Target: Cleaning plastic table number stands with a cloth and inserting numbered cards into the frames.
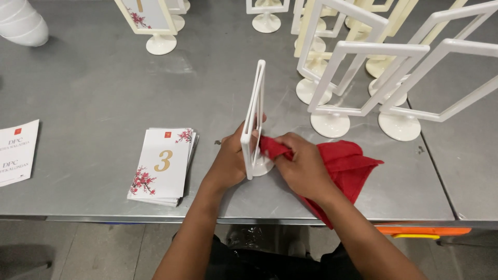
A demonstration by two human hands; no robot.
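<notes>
Leftmost, a stack of cards with red blossoms lies on the steel table. Beside it the left hand grips a white sign frame standing upright near the table's front edge. Against the frame's lower part, the right hand is closed on a red cloth. Empty frames stand behind.

A stack of flowered cards lies near empty white frames.
</notes>
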